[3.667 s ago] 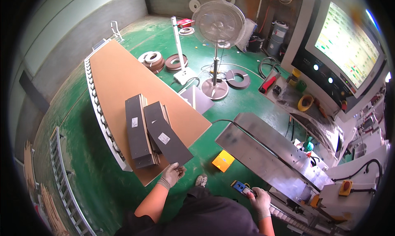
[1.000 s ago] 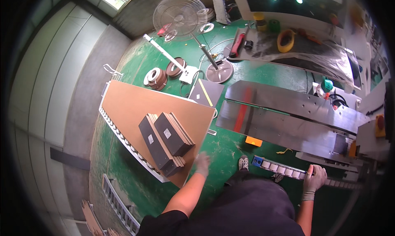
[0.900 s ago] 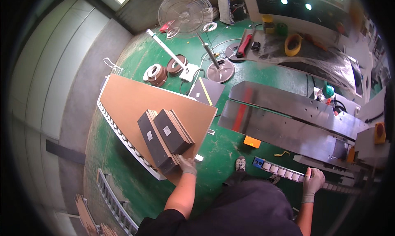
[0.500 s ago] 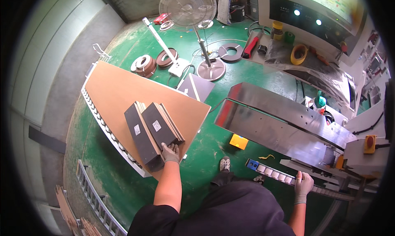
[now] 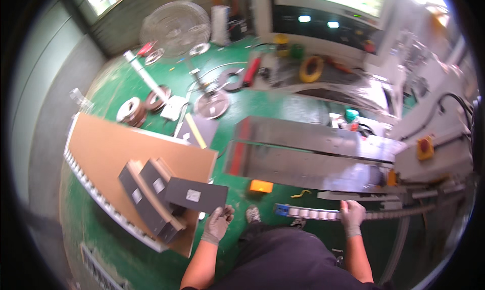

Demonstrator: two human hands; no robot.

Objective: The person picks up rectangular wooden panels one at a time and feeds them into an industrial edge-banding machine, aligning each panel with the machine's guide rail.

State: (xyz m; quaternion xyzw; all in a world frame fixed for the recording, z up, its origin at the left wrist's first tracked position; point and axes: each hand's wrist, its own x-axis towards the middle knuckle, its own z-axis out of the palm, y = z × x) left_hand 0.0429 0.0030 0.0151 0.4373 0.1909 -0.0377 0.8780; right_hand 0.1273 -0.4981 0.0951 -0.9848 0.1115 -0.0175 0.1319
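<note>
The brown worktop (image 5: 103, 143) carries two short stacks of dark, narrow boards, one stack (image 5: 139, 196) toward its left and the other stack (image 5: 155, 183) just beside it on the right. At the worktop's near right edge, the person's left hand (image 5: 216, 225), in a pale glove, grasps a dark panel (image 5: 177, 191) between its fingers at the near right corner. The panel bears a white label (image 5: 193, 195) and reaches from over the near end of the right-hand stack out past the worktop's right edge; whether it touches that stack cannot be told. Well to the right of the worktop, the right hand (image 5: 353, 214), gloved likewise, is on a rail of white rollers (image 5: 313, 213) with a blue end block (image 5: 282, 209); whether its fingers clasp the rail or merely rest there cannot be told. An orange box (image 5: 260, 186) sits right of the worktop, before a long metal table (image 5: 298, 163). Beyond the worktop's far edge stand a fan (image 5: 177, 29), blurred, and coiled rolls (image 5: 132, 113) on the green floor (image 5: 166, 70).
</note>
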